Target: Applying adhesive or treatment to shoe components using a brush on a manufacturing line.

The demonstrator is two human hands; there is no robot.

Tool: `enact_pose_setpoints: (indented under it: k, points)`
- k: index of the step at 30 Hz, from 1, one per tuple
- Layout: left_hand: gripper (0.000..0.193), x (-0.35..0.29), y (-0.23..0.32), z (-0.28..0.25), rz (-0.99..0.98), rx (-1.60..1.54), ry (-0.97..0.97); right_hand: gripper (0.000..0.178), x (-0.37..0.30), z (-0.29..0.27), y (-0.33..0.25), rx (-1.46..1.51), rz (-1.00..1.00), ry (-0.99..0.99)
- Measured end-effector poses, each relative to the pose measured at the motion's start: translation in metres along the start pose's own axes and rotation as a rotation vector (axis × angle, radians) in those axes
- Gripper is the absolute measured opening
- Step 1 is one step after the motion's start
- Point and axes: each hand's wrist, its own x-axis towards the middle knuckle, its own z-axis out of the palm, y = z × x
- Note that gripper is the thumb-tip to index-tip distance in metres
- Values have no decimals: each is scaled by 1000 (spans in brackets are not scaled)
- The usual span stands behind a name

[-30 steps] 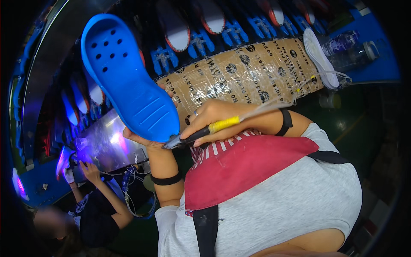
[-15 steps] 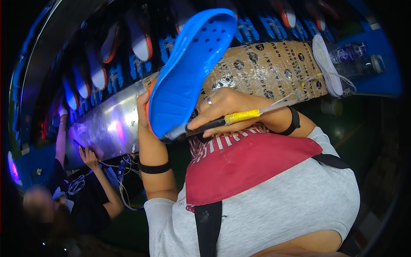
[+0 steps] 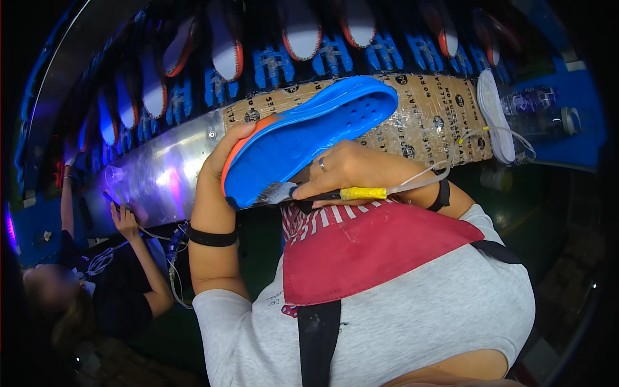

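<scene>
A blue shoe sole [image 3: 277,158] with an orange rim is held tilted in front of me, its hollow inner side showing, with small holes toward the far end. My left hand [image 3: 222,155] grips it by the orange-edged end, thumb on the rim. In my right hand [image 3: 345,169] is a brush [image 3: 362,193] with a dark handle, yellow tape and a clear thin tube running from its back. Its pale bristles rest at the sole's near edge, low on the left-hand end. The inner surface of the sole looks wet and shiny.
Beyond the ledge wrapped in brown printed cardboard [image 3: 445,119], several white-bottomed shoe uppers [image 3: 302,39] stand in a row with blue holders. A white sole [image 3: 493,116] and plastic bottles [image 3: 532,103] lie at right. At left, another person [image 3: 97,284] works beside the metal ledge [image 3: 187,145].
The sole has come down and turned flatter, its far end swinging right. The brush has shifted slightly along its near end. The row of uppers appears shifted right in view.
</scene>
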Motion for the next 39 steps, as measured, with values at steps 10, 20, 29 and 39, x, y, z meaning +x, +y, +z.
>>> enact_pose_setpoints:
  k: [10,20,29,39]
  points:
    - [48,-3,12,-19,-17,87,47,28,-5,3,0,-157,-6,-1]
    - [52,-7,20,-47,-36,172,42,31,-12,11,3,-306,9,28]
    - [58,9,7,-48,-37,61,-118,25,-7,17,1,-155,-7,133]
    - [64,14,-22,-36,68,-93,-116,26,-13,8,13,241,354,265]
